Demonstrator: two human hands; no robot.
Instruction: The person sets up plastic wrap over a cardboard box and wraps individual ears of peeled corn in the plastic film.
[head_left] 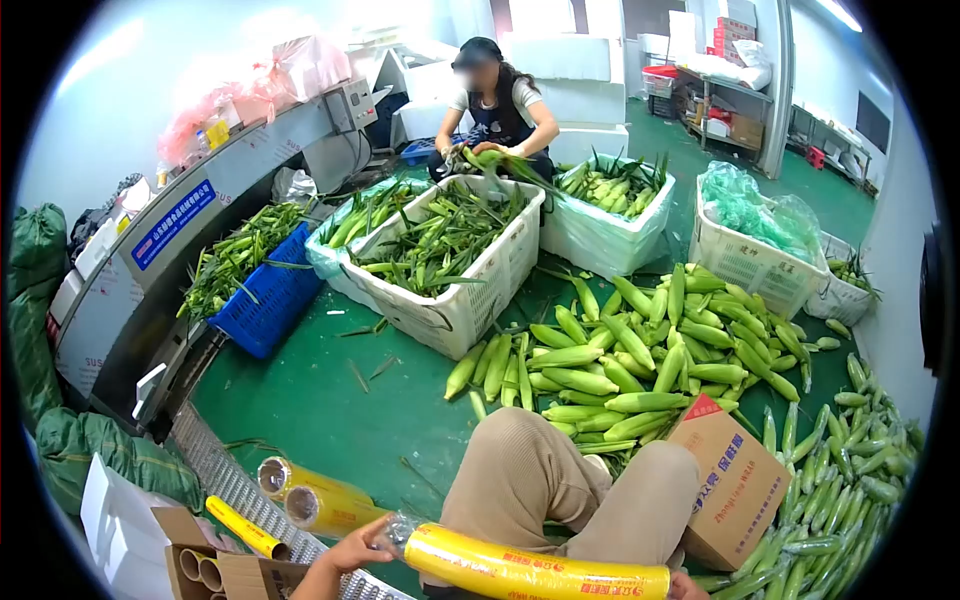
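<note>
On the green floor (420, 440), a white crate (490, 290) holds leafy corn (440, 240), a smaller blue crate (268, 300) likewise. Low in view, the yellow film roll (540, 567) is probably stiff, weighty and slick, best held at both ends; the left hand (352, 546) grasps one, the right hand's (686, 587) grip I cannot tell.

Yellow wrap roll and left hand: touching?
Touching. The head view shows the left hand with fingertips on the clear plastic at the left end of the yellow wrap roll.
</note>
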